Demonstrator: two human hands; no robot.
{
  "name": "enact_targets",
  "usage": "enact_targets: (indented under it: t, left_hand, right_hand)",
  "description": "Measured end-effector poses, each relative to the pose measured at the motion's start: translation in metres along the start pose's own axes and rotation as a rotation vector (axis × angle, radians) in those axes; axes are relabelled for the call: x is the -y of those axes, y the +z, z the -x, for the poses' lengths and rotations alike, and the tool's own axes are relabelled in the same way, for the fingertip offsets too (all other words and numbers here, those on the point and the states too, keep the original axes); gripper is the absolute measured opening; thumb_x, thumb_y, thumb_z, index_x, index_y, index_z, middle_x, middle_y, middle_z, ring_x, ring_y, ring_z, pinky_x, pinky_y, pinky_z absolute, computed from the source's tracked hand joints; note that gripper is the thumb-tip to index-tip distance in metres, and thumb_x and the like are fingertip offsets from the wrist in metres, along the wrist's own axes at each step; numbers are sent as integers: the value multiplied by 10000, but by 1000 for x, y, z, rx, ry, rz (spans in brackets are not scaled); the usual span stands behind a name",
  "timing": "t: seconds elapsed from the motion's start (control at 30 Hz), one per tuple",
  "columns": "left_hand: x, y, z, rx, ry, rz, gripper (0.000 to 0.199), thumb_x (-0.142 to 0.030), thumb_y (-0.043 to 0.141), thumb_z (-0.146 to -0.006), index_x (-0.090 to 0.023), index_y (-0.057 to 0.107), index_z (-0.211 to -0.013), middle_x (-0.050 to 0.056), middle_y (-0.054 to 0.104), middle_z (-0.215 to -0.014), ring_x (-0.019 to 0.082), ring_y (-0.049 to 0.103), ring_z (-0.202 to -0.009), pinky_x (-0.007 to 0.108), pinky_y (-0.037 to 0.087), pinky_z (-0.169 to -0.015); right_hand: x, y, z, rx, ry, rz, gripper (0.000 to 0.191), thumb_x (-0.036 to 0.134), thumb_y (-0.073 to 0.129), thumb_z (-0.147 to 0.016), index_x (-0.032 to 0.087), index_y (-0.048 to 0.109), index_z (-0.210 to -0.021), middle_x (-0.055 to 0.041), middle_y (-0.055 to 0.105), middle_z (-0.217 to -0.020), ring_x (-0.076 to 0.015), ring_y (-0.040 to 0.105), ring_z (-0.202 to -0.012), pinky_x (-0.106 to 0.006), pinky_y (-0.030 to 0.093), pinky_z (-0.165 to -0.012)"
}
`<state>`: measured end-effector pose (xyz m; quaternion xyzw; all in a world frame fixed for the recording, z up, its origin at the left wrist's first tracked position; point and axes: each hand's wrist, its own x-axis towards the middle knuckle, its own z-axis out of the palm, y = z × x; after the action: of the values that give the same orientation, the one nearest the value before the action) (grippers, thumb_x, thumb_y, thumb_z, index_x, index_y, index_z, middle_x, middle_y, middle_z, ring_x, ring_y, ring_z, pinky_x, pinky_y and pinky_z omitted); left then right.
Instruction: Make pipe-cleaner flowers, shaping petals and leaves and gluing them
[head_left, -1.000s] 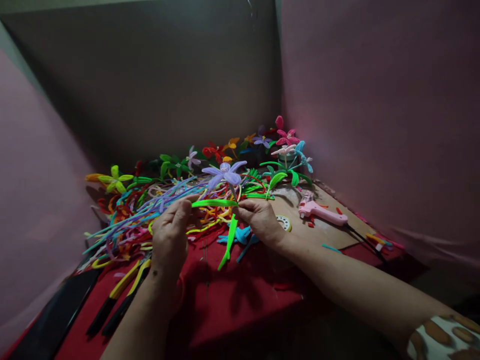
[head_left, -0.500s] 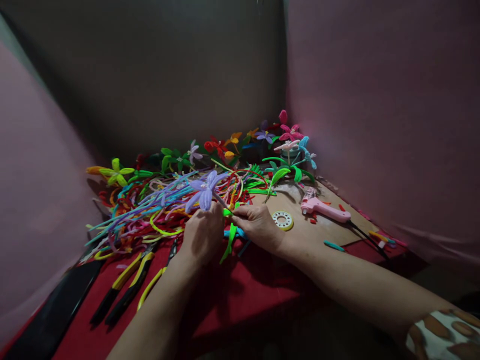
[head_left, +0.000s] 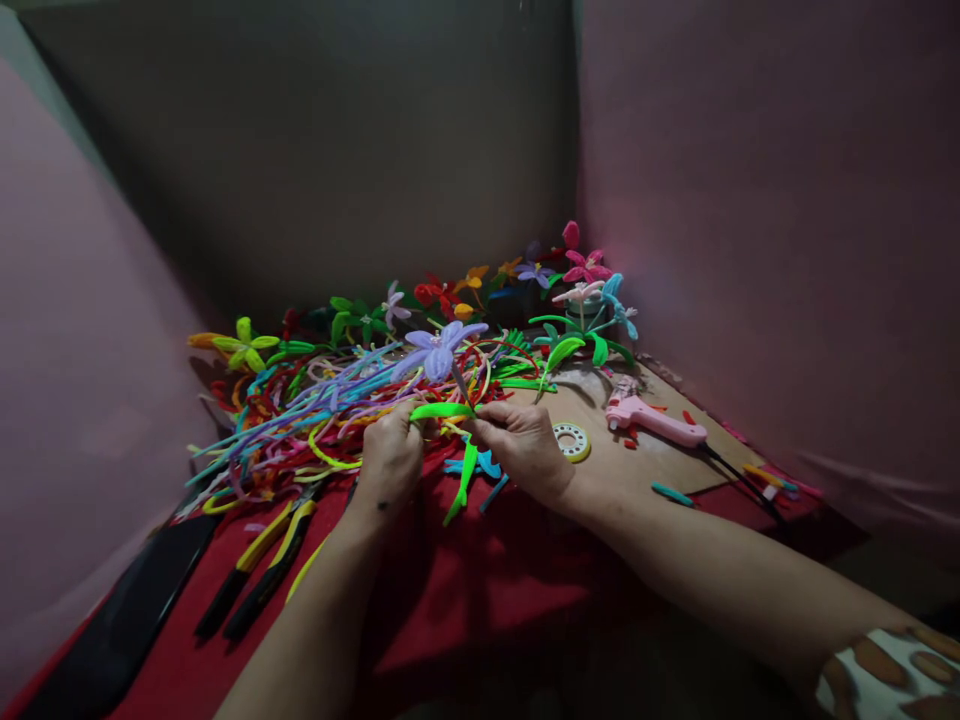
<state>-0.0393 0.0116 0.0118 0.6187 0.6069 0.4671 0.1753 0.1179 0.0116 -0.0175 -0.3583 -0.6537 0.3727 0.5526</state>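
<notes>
A lavender pipe-cleaner flower [head_left: 439, 352] stands upright above my hands, its purple stem running down to my right hand [head_left: 525, 448]. The fingers of that hand pinch the stem where the base of a bright green pipe-cleaner leaf [head_left: 444, 410] meets it. My left hand [head_left: 394, 455] is closed on the leaf's other end and holds it out sideways. Below the fingers hangs a second green leaf [head_left: 463, 482]; whether it joins the stem is hidden. Light-blue pipe-cleaner pieces [head_left: 487, 466] lie just behind it.
A tangled heap of coloured pipe cleaners [head_left: 300, 420] spreads behind my left hand. Pliers [head_left: 259, 565] and a black flat object [head_left: 142, 620] lie at left. To the right are a tape roll [head_left: 571, 441] and a pink glue gun [head_left: 652, 418]. Finished flowers [head_left: 585, 266] line the back.
My left hand has shifted from the flower's stem to the green leaf, which now stretches out between both hands. The flower has moved slightly up and right, and its head faces more upward.
</notes>
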Motion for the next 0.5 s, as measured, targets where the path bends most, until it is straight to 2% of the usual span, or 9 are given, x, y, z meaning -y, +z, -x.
enact_targets:
  t: [0.07,0.1,0.23,0.3,0.4,0.5]
  left_hand:
    - [-2,-2,-1,-8,60,-138,214,-135,478,-682,-191,678,-733,25,664,-635,180,614,-608,290,471,-625]
    - [-2,-2,-1,1,36,-110,228,-128,467,-679,-185,675,-753,28,663,-642,176,615,-597,285,473,-605]
    - [-5,-2,-4,59,-212,269,229,-148,461,-679,-139,627,-837,29,646,-622,153,611,-510,247,464,-470]
    - [-5,-4,-5,70,-286,387,197,-194,486,-693,-111,601,-830,35,634,-592,151,602,-477,248,461,-440]
    - [-5,-8,-4,77,-319,463,242,-309,547,-702,-85,583,-786,50,627,-580,134,569,-431,225,423,-390]
    - [-6,-7,0,114,-286,488,290,-331,627,-661,-84,602,-810,42,630,-615,91,524,-420,182,366,-374]
  right_hand:
    - [-2,0,-1,3,21,-19,299,399,543,-764,152,572,-598,31,456,-516,-70,390,-479,-196,305,-446]
    - [-2,0,-1,5,41,-38,296,404,551,-758,153,571,-601,31,466,-514,-68,390,-465,-197,304,-437]
    - [0,0,-3,4,151,-159,307,426,593,-717,151,559,-583,28,495,-499,-63,397,-419,-196,309,-402]
    - [2,0,-6,-7,198,-207,323,430,611,-696,151,540,-548,30,489,-473,-60,391,-388,-195,303,-376]
    - [4,-3,-9,-33,209,-238,340,421,627,-681,152,517,-505,33,476,-440,-59,391,-359,-191,292,-352]
    - [5,-6,-11,-17,183,-256,342,418,625,-690,140,544,-509,25,486,-443,-56,395,-371,-188,301,-366]
